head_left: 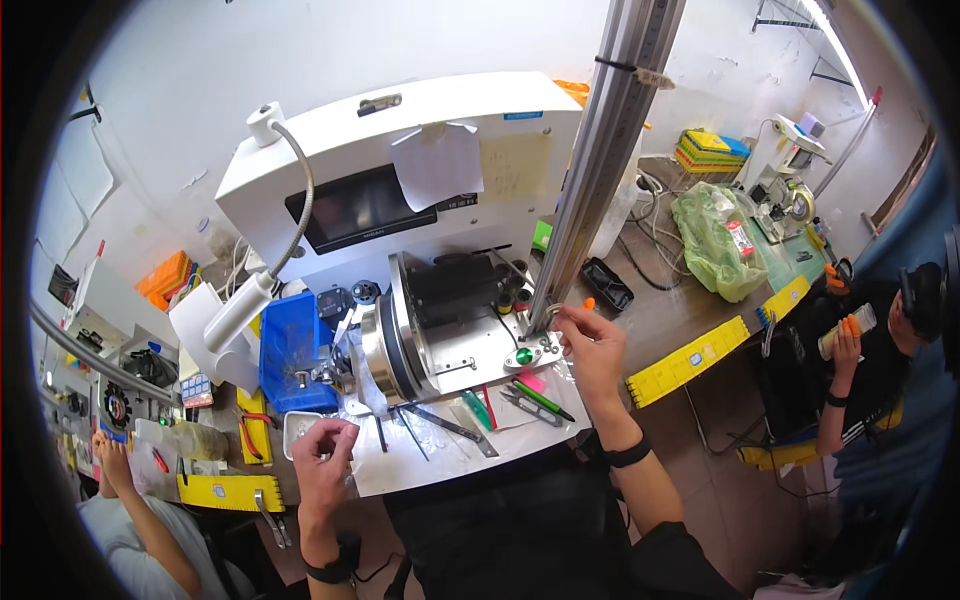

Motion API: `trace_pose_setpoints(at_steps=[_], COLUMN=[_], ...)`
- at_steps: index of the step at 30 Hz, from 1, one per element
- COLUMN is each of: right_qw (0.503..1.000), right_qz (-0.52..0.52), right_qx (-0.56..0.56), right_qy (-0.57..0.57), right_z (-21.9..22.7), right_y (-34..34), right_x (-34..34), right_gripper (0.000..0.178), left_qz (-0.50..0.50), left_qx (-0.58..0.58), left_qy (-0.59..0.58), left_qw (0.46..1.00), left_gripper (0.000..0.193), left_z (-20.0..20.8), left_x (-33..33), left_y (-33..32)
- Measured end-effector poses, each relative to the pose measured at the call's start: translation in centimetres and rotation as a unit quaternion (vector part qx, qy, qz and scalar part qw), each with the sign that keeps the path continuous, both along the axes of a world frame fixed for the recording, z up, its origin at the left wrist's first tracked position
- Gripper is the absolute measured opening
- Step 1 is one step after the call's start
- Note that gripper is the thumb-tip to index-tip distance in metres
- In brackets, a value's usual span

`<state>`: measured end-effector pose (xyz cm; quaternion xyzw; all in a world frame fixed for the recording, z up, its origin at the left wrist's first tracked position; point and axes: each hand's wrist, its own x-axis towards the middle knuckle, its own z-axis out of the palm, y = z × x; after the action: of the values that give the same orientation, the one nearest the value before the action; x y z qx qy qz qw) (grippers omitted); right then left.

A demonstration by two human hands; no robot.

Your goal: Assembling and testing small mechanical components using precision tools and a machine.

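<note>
My right hand (597, 352) is raised beside the upright metal column, thumb and fingertips pinched together. Something small and pale may be at the fingertips, too small to name. My left hand (325, 458) is closed with its fingers curled, next to a small white tray (294, 432) at the bench's front edge. Whatever it holds, if anything, is hidden. Between my hands stands a machine with a round metal disc (376, 350) and a black cylinder (455, 300). A green button (523, 356) is on its base. Before it lie a steel ruler (450, 428), snips (530, 407) and a green pen (543, 399).
A tall metal column (607, 150) rises right of the machine. A white lamp (240, 310) overhangs a blue bin (290, 350). Red-handled pliers (250, 432) lie left. Yellow rulers (690, 362) edge the right bench, near a green plastic bag (715, 240). Co-workers sit on both sides.
</note>
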<state>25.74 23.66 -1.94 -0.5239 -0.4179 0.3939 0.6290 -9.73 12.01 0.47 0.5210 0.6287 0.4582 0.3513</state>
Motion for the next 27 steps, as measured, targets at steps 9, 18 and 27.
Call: trace_pose_setpoints(at_steps=[9, 18, 27], right_qw=[1.0, 0.998, 0.978], right_qz=[0.009, -0.002, 0.199], right_qx=[-0.011, -0.012, 0.02], right_qy=[0.022, -0.057, 0.052], right_z=[-0.4, -0.4, -0.6], right_y=[0.9, 0.1, 1.4], right_x=[-0.2, -1.0, -6.7], right_gripper=[0.017, 0.013, 0.021], left_qz=[0.028, 0.05, -0.038], left_qx=[0.009, 0.001, 0.147], left_qy=[0.011, 0.028, 0.214], left_qw=[1.0, 0.998, 0.965], left_gripper=[0.011, 0.012, 0.012], left_z=[0.3, -0.7, -0.6], left_x=[0.3, -0.1, -2.8], left_y=[0.4, 0.3, 1.7])
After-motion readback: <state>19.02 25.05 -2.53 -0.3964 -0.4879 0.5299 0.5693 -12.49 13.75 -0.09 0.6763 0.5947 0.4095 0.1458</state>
